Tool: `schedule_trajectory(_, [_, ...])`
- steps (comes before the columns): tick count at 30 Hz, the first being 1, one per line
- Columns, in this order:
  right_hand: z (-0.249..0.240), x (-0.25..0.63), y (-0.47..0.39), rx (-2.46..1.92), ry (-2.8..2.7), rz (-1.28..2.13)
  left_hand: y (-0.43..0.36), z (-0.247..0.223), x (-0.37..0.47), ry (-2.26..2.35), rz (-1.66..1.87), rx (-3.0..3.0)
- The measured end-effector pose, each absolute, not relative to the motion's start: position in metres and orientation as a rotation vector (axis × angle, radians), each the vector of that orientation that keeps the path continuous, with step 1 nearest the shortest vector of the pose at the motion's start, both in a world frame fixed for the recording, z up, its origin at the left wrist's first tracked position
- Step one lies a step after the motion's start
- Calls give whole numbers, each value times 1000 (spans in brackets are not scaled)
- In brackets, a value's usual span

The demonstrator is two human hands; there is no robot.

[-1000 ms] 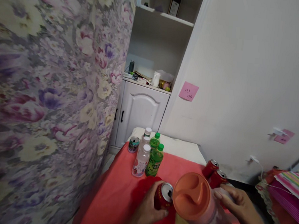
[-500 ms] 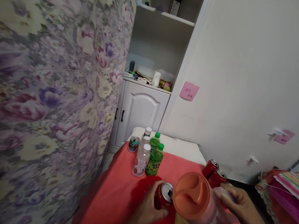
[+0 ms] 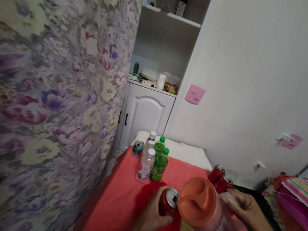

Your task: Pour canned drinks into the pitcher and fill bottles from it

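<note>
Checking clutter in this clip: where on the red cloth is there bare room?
Bare red cloth lies between the bottles and the left hand on its can. Crowded: orange-lidded pitcher, right hand, two cans.

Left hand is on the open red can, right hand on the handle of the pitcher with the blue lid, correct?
Not quite: the lid is orange, not blue, as the head view shows. The rest holds: the left hand grips the open red can, and the right hand is on the handle side of the pitcher.
</note>
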State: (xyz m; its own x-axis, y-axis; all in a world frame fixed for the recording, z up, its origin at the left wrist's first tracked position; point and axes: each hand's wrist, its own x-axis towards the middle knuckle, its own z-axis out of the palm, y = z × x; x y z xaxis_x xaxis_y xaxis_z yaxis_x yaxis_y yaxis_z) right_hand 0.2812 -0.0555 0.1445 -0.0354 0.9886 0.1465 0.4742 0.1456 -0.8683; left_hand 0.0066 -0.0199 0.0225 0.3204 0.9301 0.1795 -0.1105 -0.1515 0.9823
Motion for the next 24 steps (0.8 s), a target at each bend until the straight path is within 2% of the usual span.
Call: schedule_trajectory(24, [141, 290, -53, -1463, -1695, 761, -16, 14, 5, 853, 1087, 1437])
